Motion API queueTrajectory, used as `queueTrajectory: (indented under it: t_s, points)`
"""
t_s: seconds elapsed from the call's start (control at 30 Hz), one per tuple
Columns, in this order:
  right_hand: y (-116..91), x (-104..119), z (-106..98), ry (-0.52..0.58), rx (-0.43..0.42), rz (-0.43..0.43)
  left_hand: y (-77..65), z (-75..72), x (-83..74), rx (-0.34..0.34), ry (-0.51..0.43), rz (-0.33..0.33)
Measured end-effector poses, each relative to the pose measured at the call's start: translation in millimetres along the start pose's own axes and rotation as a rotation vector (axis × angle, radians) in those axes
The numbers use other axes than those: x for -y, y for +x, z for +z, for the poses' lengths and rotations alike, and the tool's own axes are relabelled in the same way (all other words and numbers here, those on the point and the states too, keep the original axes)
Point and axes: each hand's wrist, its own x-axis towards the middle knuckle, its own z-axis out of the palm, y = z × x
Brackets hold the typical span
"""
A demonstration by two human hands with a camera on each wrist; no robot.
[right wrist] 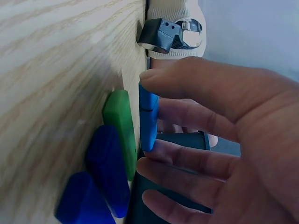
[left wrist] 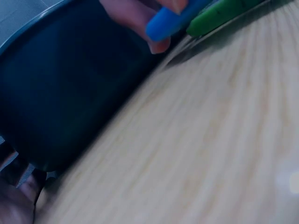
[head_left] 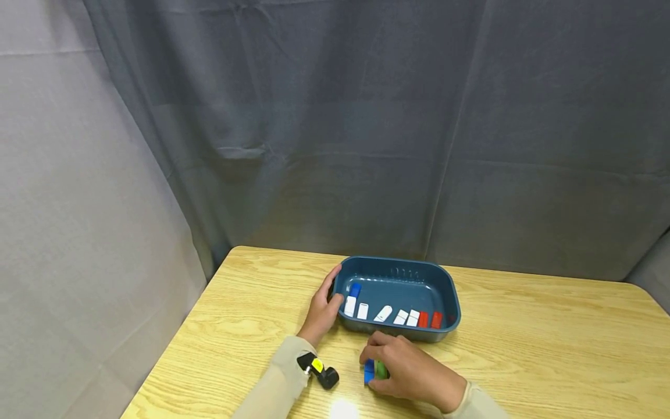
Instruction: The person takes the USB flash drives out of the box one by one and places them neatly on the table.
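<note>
Blue piece [right wrist: 148, 119] — partly behind right hand [head_left: 408, 371]

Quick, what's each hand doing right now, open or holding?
Left hand: open, thumb and fingers resting against the tray at its left end.
Right hand: closed, pinching a blue block.

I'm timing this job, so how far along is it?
Apparently done: flat white, red and blue plastic-looking pieces lie in the dark teal rectangular tray. In hand: the right hand pinches a flat bright-blue block. Probably remaining: a flat green block and dark-blue blocks on the wooden table.
</note>
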Motion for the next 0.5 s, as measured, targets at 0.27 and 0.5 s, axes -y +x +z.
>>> queueTrajectory:
  t_s: [0.27, 0.5]
  points:
    - [1.4, -0.6, 2.5, -0.025, 0.015, 0.015, 0.3, -0.8, 1.5, -0.002, 0.001, 0.018]
    - [1.5, -1.1, 4.2, -0.046, 0.019, 0.03, 0.2, -0.6, 0.3, -0.001, 0.0, 0.014]
